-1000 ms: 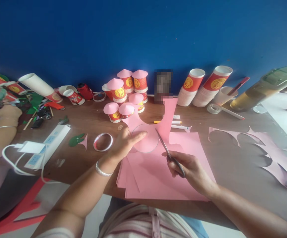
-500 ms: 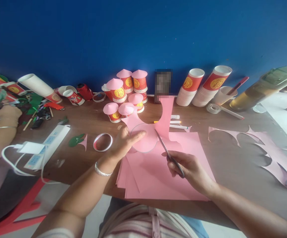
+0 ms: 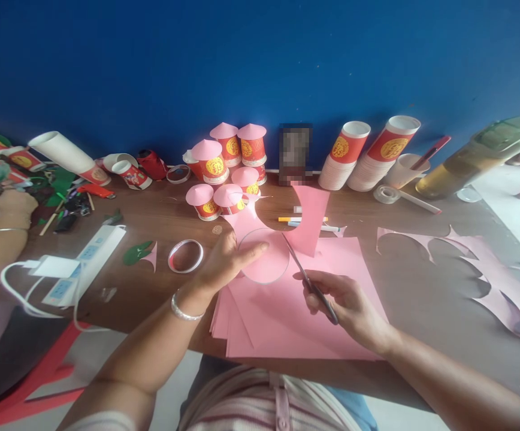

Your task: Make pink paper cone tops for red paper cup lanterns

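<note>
My left hand (image 3: 224, 260) pinches a pink paper piece (image 3: 264, 263) with a drawn circle, holding it above a stack of pink paper sheets (image 3: 296, 311). My right hand (image 3: 347, 305) grips scissors (image 3: 307, 275), whose blades point up-left and meet the right edge of the circle. A curved offcut of the same sheet (image 3: 309, 221) stands up just past the blades. I wear a silver bangle (image 3: 183, 308) on my left wrist.
Red paper cups with pink cone lids (image 3: 224, 173) cluster at the back, beside stacked cups (image 3: 368, 155). A tape ring (image 3: 186, 256), a power strip (image 3: 84, 263), pens (image 3: 305, 221) and pink scrap (image 3: 480, 269) lie around. Another person's hand (image 3: 3, 203) works at far left.
The scissors have cut further round the circle. The upright offcut has tilted right and dropped lower, and my left hand has turned the piece slightly.
</note>
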